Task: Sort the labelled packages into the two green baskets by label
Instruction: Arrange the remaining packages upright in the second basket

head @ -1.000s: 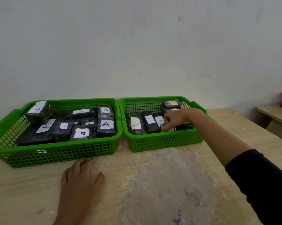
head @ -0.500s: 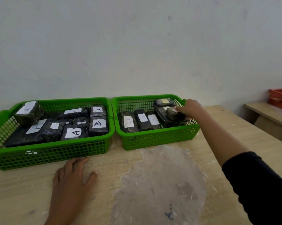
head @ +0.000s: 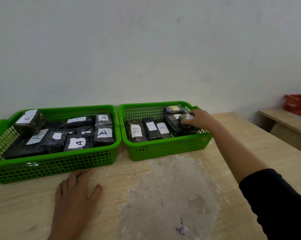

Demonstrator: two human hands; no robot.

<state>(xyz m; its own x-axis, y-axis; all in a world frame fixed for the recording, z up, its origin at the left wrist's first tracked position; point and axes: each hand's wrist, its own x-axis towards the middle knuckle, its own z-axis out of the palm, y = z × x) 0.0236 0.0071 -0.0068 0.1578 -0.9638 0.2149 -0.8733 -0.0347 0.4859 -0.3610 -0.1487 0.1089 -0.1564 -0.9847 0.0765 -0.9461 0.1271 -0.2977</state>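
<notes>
Head view is showing the right hand point(head: 199, 118) curling its grip around a small dark package point(head: 184, 120), which is sitting on top of the pile in the right basket point(head: 165, 149). The left hand point(head: 75, 196) is lying flat on the bench point(head: 172, 196), fingers spread, holding nothing. Packages marked A are filling the left basket point(head: 56, 163), and packages marked B are lying in the right one. No packages are waiting on the bench, so the sorting is looking almost done. A red crate point(head: 298, 104) is sitting far off on a shelf. Nothing is standing in the way.
</notes>
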